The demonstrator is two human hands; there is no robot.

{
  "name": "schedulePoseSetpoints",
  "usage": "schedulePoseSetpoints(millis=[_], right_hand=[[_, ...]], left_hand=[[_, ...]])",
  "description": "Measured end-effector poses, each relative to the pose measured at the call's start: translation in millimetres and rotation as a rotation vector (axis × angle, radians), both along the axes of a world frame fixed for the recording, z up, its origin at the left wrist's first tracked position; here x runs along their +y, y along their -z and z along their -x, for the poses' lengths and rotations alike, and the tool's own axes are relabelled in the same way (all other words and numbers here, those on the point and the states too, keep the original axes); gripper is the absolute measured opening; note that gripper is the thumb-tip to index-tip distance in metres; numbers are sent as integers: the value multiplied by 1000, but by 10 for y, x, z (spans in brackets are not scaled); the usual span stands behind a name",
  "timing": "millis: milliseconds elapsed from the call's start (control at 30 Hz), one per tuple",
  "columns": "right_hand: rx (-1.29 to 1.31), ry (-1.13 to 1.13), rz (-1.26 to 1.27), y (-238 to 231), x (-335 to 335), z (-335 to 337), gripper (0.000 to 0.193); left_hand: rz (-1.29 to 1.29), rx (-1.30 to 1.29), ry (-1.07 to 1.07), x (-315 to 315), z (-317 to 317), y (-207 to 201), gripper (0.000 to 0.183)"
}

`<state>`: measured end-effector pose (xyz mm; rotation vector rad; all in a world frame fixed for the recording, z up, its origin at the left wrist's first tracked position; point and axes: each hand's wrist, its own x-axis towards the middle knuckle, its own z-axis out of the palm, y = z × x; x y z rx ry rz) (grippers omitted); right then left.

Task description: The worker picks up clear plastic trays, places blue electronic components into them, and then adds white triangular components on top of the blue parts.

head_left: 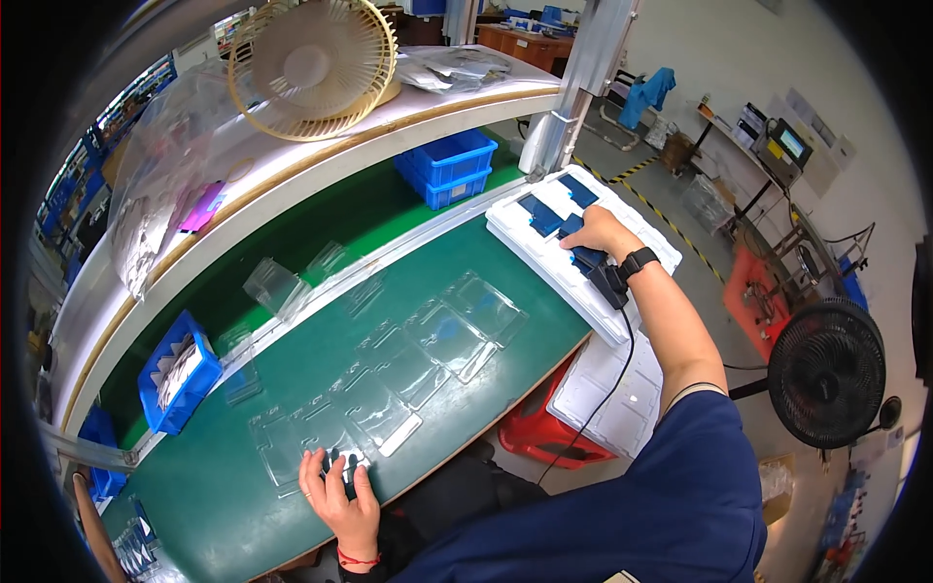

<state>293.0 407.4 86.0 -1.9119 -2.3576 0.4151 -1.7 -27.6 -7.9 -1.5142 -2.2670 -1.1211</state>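
Observation:
At the upper right my right hand (603,233) reaches over a white molded tray (520,238). Its thumb and fingers are closed on a small dark blue flat piece (571,226). Other dark blue flat pieces (540,215) lie in the tray around it. My left hand (342,500) rests near the bench's front edge, fingers apart and bent. Its fingertips touch a small dark and white piece (335,464), partly covered by the fingers, at a clear plastic blister tray (374,410). Several such clear trays lie in a row, some with a white strip (399,434).
A black cord (612,374) hangs from my right wrist strap. Blue bins (452,160) stand at the back, another blue bin (181,374) at left. A fan (313,68) sits on the shelf; a black fan (826,369) stands at right. White trays (607,394) rest on a red stool (544,423).

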Motion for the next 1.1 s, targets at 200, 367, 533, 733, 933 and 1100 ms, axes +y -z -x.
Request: schedulePoseSetpoints(millis=[200, 367, 533, 733, 933, 1100], right_hand=[[-68, -11, 20, 29, -54, 51, 63], [-46, -21, -168, 114, -99, 54, 51], [25, 90, -252, -194, 633, 1, 45], [-50, 82, -253, 106, 1271, 21, 47], [-126, 102, -182, 58, 1270, 236, 46], [-126, 210, -131, 106, 1328, 238, 49]], left_hand=[[-8, -1, 0, 3, 24, 13, 20], [-4, -8, -21, 10, 17, -9, 19], [4, 31, 3, 13, 9, -14, 18], [7, 26, -44, 18, -10, 0, 16], [-6, 40, -60, 2, 0, 41, 13], [-31, 39, -51, 27, -6, 18, 12]])
